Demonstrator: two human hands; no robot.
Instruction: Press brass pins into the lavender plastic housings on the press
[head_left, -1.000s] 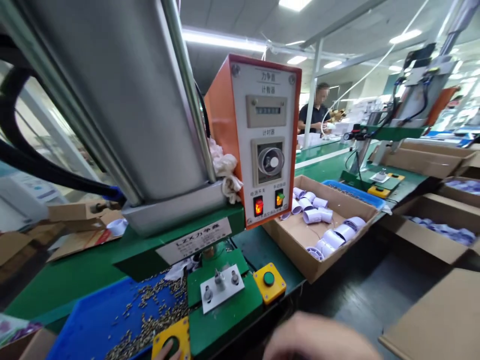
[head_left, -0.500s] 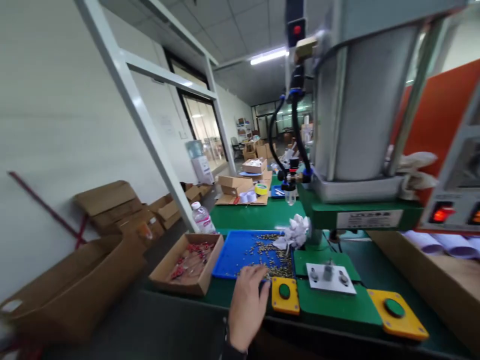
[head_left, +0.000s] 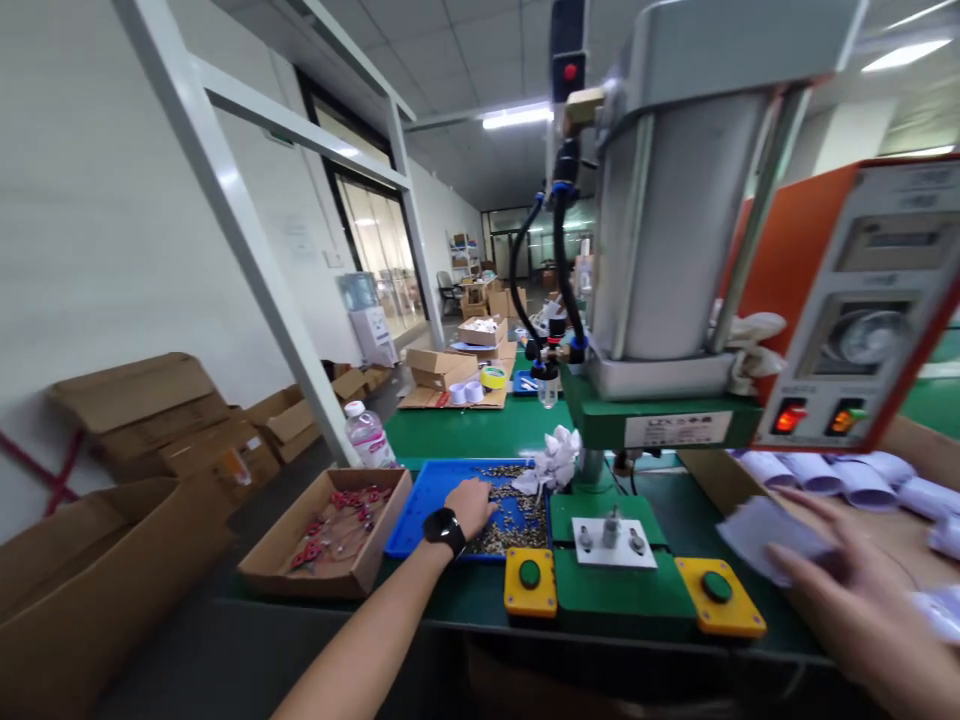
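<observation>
On the green bench, left of the press, the left hand bends over small metal parts, its grip hidden; right of the press, the right hand clasps a blurred white fitting.

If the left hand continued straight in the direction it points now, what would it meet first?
The left hand would probably meet the small metal parts in the blue tray first, though depth is unclear; farther along that line sits the crumpled white wad.

Factory workshop: a press on a green bench, 2 button boxes, a tray of small parts.
</observation>
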